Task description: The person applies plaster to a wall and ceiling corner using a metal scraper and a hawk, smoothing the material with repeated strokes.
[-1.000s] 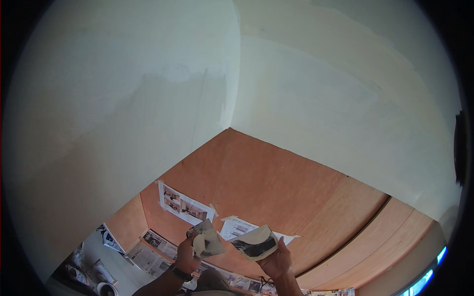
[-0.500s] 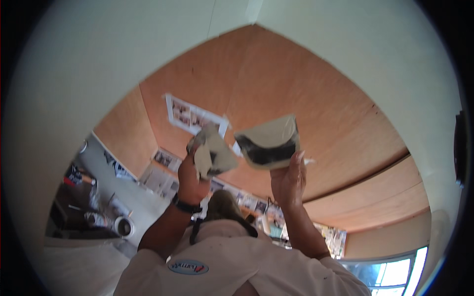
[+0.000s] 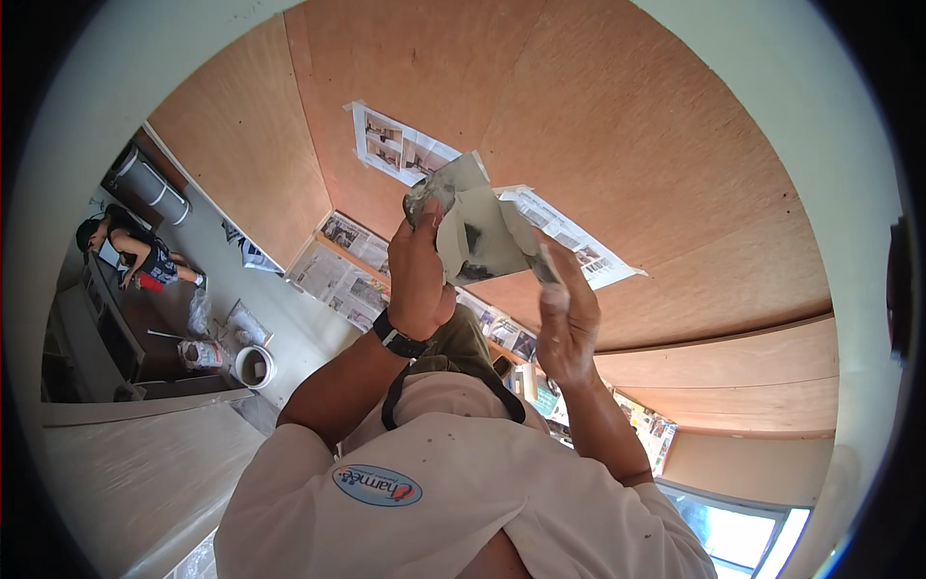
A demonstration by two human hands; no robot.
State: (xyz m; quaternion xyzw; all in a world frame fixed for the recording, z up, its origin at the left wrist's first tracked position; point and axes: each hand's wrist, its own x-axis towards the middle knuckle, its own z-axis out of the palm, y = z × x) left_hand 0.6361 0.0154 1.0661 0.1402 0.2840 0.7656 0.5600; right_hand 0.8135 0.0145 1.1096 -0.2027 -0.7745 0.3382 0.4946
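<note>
My left hand [image 3: 417, 280] is closed round a flat putty spreader [image 3: 482, 246], its surface smeared with beige-grey putty and showing a dark patch. Thick putty cakes the corner above my thumb. In my right hand [image 3: 567, 328], closed with the thumb toward me, is a second putty spreader [image 3: 521, 232], turned nearly edge-on. The right spreader's edge lies against or just in front of the left one's right side; I cannot tell whether they touch. Both tools are raised in front of my chest.
Brown plywood panels [image 3: 656, 174] stand ahead, with taped paper sheets [image 3: 588, 246] on them. Newspaper [image 3: 342, 285] lines the panel's foot. At left are a white bucket [image 3: 255, 367], a bag [image 3: 249, 323] and another person [image 3: 140, 246] bending over. Pale wall surfaces curve round the rim.
My hands have come closer together. The right spreader has turned from facing me to nearly edge-on and moved left against the other. The view has shifted, bringing another person into sight at left.
</note>
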